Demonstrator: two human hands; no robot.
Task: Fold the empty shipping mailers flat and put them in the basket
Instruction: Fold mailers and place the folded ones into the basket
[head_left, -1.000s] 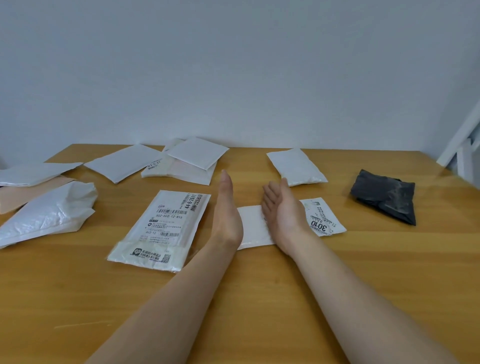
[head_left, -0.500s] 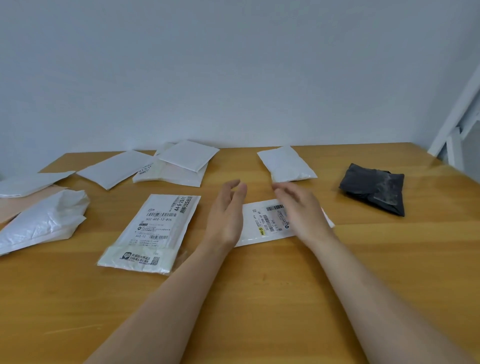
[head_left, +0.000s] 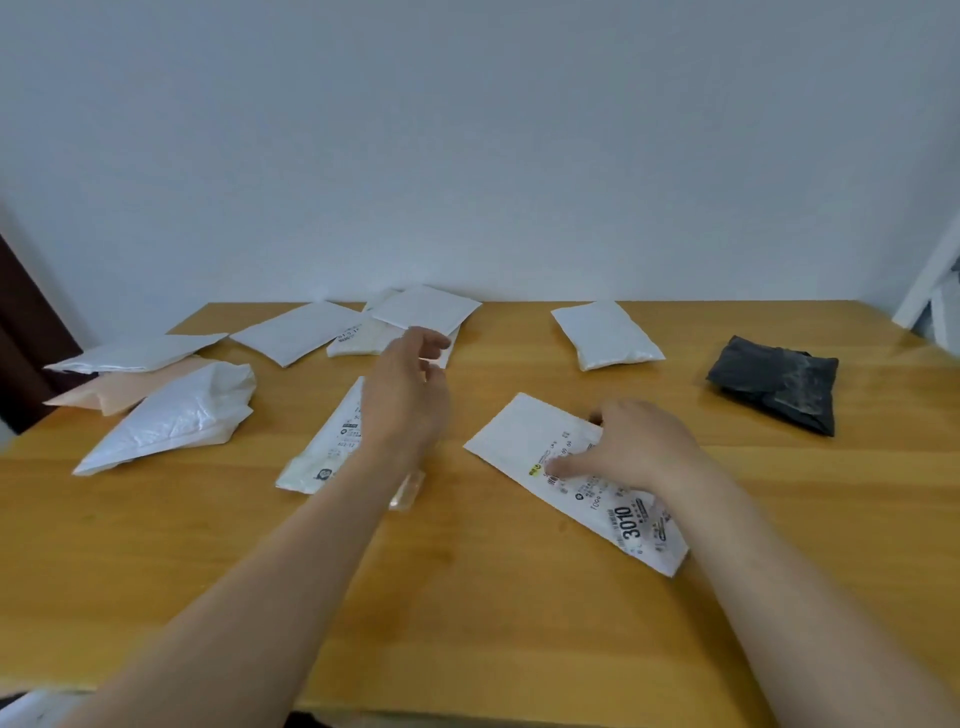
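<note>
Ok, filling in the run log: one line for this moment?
right hand: holds mailer marked 3010 on table | left hand: raised, loosely curled, empty | basket: not in view

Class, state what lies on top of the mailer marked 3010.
The right hand rests on the mailer, thumb on its label. The print beneath the palm is hidden.

Reads "3010" in bold black digits at the near end of the label on the white mailer (head_left: 519, 441). Leaves the remaining fine print there, and on the labelled mailer (head_left: 328, 447) to its left, too blurred to read.
</note>
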